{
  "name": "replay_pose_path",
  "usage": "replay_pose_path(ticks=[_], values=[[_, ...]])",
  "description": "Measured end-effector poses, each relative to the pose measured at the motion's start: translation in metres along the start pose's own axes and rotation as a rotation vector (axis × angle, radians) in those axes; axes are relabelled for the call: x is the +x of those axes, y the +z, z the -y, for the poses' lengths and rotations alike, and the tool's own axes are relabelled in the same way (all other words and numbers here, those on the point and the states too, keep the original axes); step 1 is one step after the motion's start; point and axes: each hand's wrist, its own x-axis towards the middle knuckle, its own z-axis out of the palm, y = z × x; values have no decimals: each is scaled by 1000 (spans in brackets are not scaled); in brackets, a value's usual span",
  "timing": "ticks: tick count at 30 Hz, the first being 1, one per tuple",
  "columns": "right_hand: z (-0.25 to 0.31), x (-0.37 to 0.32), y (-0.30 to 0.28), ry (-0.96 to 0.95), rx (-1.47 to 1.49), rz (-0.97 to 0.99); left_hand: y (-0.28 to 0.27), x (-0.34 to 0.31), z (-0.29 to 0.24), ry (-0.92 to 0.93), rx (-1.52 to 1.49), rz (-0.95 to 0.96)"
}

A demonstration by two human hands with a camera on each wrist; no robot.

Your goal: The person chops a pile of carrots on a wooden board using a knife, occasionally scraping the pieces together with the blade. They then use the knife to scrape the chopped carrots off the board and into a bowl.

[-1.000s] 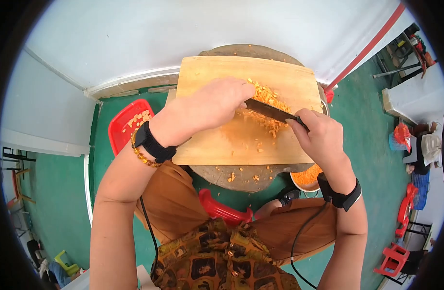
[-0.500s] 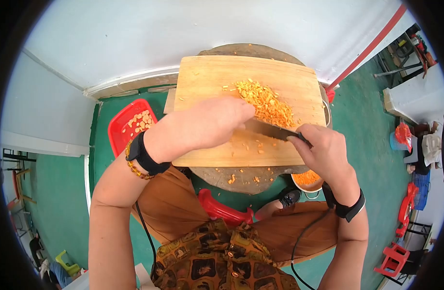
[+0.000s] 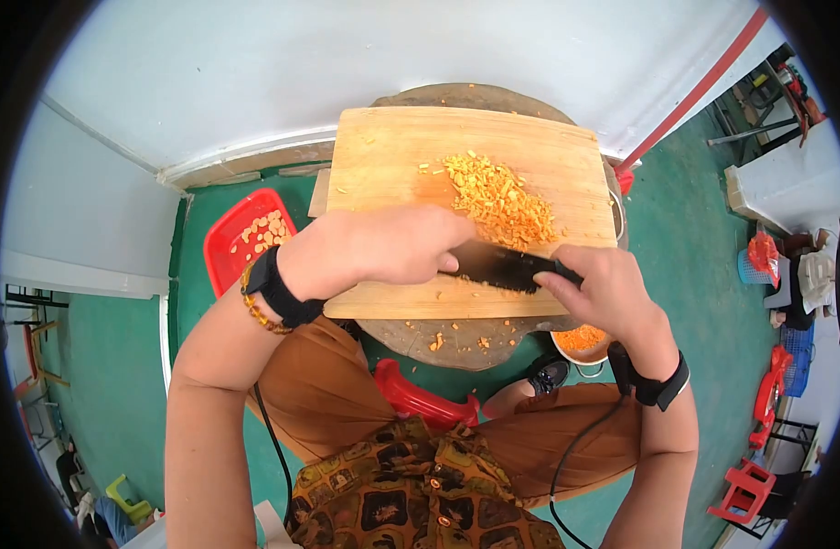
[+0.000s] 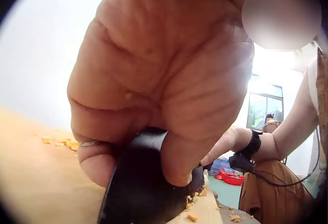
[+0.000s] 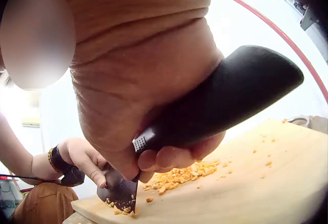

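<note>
A kitchen knife with a dark blade (image 3: 507,267) and black handle (image 5: 230,93) is held across the near half of a wooden cutting board (image 3: 392,146). My right hand (image 3: 607,285) grips the handle. At the blade's far end, my left hand (image 3: 397,245) pinches it between thumb and fingers, as the left wrist view shows. The blade's edge stands at the board, with small orange bits along it (image 5: 120,209). Just beyond the knife lies a heap of chopped orange pieces (image 3: 502,201), carrot-like in colour.
The board lies on a round wooden block (image 3: 420,339) with scattered crumbs. A red basin (image 3: 223,242) of slices stands at the left. Below the board's right corner is a pot (image 3: 582,339) of fine orange bits. A white wall (image 3: 328,55) rises behind.
Both hands have brought the knife from over the heap towards my body, near the board's front edge. The heap is now uncovered, and more of the blade's dark face shows.
</note>
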Motion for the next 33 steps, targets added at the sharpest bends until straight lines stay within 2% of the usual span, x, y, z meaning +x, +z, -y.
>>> replay_pose_path(ticks=[11, 18, 21, 33], values=[[-3, 17, 1, -41, -180, -292, -12, 11, 8, 126, 242, -346], [3, 17, -4, -23, -214, -313, -7, 14, 14, 116, 242, -341], [-6, 18, 11, -102, -205, -337, -7, 17, 15, 117, 255, -328], [3, 17, 0, -17, -212, -334, -10, 10, 9, 145, 271, -379]])
